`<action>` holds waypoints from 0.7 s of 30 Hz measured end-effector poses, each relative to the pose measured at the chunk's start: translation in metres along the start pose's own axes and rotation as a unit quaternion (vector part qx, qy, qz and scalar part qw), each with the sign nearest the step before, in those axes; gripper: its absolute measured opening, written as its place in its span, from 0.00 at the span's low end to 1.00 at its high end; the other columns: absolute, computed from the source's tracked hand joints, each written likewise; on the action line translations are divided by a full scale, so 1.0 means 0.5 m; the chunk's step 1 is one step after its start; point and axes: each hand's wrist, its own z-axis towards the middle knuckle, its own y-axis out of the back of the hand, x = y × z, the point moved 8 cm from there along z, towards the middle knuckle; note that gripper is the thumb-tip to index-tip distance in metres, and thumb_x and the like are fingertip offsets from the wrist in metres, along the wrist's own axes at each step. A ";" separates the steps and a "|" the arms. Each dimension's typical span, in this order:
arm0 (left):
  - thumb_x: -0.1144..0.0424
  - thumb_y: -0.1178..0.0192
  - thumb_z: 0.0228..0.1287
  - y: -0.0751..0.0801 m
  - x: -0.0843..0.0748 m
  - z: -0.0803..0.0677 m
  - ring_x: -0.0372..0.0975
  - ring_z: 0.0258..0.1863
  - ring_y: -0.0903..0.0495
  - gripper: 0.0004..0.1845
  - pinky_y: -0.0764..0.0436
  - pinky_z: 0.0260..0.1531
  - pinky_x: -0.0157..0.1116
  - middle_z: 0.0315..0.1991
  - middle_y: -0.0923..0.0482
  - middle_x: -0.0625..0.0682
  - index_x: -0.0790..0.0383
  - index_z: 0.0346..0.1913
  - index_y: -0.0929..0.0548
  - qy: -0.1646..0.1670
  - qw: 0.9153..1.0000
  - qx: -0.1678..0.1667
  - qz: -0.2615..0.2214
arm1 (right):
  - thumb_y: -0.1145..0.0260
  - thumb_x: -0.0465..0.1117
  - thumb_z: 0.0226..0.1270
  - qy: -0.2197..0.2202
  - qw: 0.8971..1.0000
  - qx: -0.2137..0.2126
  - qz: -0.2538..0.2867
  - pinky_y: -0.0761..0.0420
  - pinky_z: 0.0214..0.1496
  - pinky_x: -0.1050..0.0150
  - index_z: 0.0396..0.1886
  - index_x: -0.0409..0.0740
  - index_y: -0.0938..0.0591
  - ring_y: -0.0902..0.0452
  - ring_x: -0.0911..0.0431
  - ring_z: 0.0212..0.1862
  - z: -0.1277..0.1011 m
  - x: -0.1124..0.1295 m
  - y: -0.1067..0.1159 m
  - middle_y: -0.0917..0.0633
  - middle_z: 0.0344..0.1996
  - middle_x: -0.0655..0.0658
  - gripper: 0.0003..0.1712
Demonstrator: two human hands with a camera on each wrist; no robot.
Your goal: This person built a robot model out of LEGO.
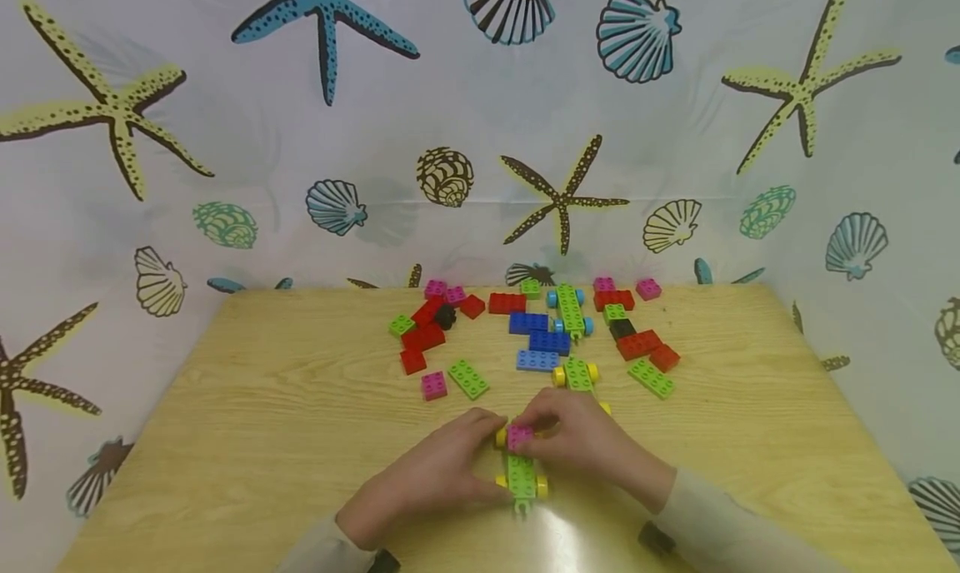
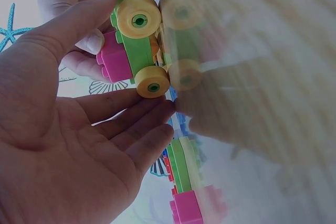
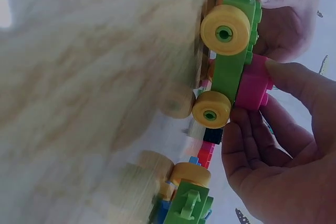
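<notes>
Green wheeled chassis with yellow wheels whose hubs are green, carrying a pink brick. Tabletop: pale yellow wood grain. Loose bricks: red, blue, lighter blue, lime green, pink and black. A second green chassis has light-blue wheels. Backdrop curtain: white, printed with starfish in yellow, blue and brown and with teal, brown and cream shells. Sleeves: off-white.
</notes>
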 end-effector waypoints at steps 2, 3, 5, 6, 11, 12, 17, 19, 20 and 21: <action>0.39 0.18 0.61 0.000 0.000 -0.002 0.51 0.80 0.24 0.52 0.25 0.82 0.57 0.79 0.23 0.53 0.60 0.83 0.26 0.000 1.000 0.000 0.000 | 0.15 0.49 0.67 -0.003 1.000 0.004 -0.003 0.11 0.57 0.58 0.49 0.54 0.04 0.15 0.59 0.50 0.000 0.001 -0.001 0.09 0.42 0.57 0.14; 0.39 0.18 0.61 0.000 0.000 -0.002 0.51 0.80 0.24 0.52 0.25 0.82 0.57 0.78 0.23 0.53 0.60 0.83 0.26 -0.002 1.000 0.000 0.001 | 0.15 0.49 0.67 -0.004 1.000 0.005 -0.005 0.12 0.55 0.60 0.50 0.54 0.04 0.15 0.58 0.49 0.001 0.001 -0.001 0.09 0.42 0.57 0.14; 0.39 0.18 0.61 0.000 0.000 -0.003 0.51 0.80 0.23 0.52 0.25 0.82 0.57 0.78 0.23 0.54 0.60 0.83 0.26 -0.005 1.000 -0.002 0.006 | 0.15 0.50 0.67 -0.008 1.000 0.007 -0.005 0.14 0.52 0.63 0.50 0.53 0.04 0.16 0.57 0.49 0.001 0.000 -0.001 0.10 0.42 0.57 0.15; 0.39 0.18 0.61 0.000 -0.001 -0.003 0.51 0.79 0.23 0.52 0.25 0.83 0.56 0.78 0.23 0.54 0.61 0.82 0.26 -0.007 1.000 -0.002 0.009 | 0.15 0.50 0.67 -0.010 1.000 0.008 -0.004 0.15 0.52 0.63 0.50 0.53 0.04 0.16 0.57 0.48 0.002 0.000 -0.001 0.10 0.42 0.56 0.15; 0.39 0.18 0.62 -0.001 0.000 -0.003 0.51 0.80 0.23 0.52 0.25 0.82 0.57 0.78 0.23 0.54 0.60 0.83 0.26 -0.006 1.000 -0.002 0.009 | 0.15 0.50 0.67 -0.013 1.000 0.008 -0.002 0.16 0.51 0.64 0.49 0.53 0.04 0.17 0.57 0.48 0.003 -0.003 -0.001 0.10 0.42 0.56 0.14; 0.39 0.18 0.61 -0.001 0.000 -0.003 0.51 0.80 0.23 0.52 0.25 0.82 0.57 0.78 0.23 0.53 0.60 0.83 0.26 -0.005 1.000 -0.002 0.009 | 0.15 0.50 0.67 -0.015 1.000 0.009 -0.002 0.16 0.51 0.64 0.49 0.53 0.04 0.17 0.57 0.48 0.002 -0.004 -0.002 0.10 0.42 0.56 0.14; 0.38 0.19 0.62 -0.002 0.002 -0.003 0.51 0.80 0.24 0.52 0.25 0.83 0.57 0.79 0.23 0.53 0.59 0.83 0.26 -0.004 1.000 -0.002 0.009 | 0.15 0.50 0.68 -0.017 1.000 0.007 -0.003 0.15 0.53 0.63 0.49 0.54 0.04 0.17 0.58 0.48 0.001 -0.006 -0.003 0.10 0.42 0.56 0.13; 0.38 0.19 0.62 -0.001 0.002 -0.003 0.51 0.80 0.24 0.52 0.25 0.82 0.57 0.79 0.23 0.53 0.59 0.83 0.26 -0.006 1.000 -0.003 0.010 | 0.15 0.50 0.68 -0.017 1.000 0.006 -0.005 0.14 0.55 0.61 0.49 0.55 0.05 0.17 0.59 0.49 0.000 -0.005 -0.002 0.10 0.43 0.56 0.13; 0.38 0.19 0.62 0.000 0.001 -0.003 0.52 0.80 0.24 0.52 0.25 0.82 0.57 0.79 0.24 0.54 0.59 0.83 0.26 -0.008 1.000 -0.003 0.011 | 0.15 0.50 0.67 -0.019 1.000 0.005 -0.006 0.14 0.57 0.60 0.49 0.56 0.05 0.17 0.60 0.49 0.000 -0.006 -0.001 0.10 0.43 0.57 0.13; 0.38 0.19 0.62 0.001 0.001 -0.003 0.51 0.80 0.23 0.52 0.25 0.82 0.57 0.79 0.23 0.53 0.59 0.83 0.26 -0.008 1.000 -0.003 0.012 | 0.15 0.50 0.67 -0.020 1.000 0.004 -0.006 0.13 0.58 0.58 0.49 0.57 0.05 0.17 0.60 0.50 0.000 -0.006 -0.001 0.10 0.43 0.57 0.13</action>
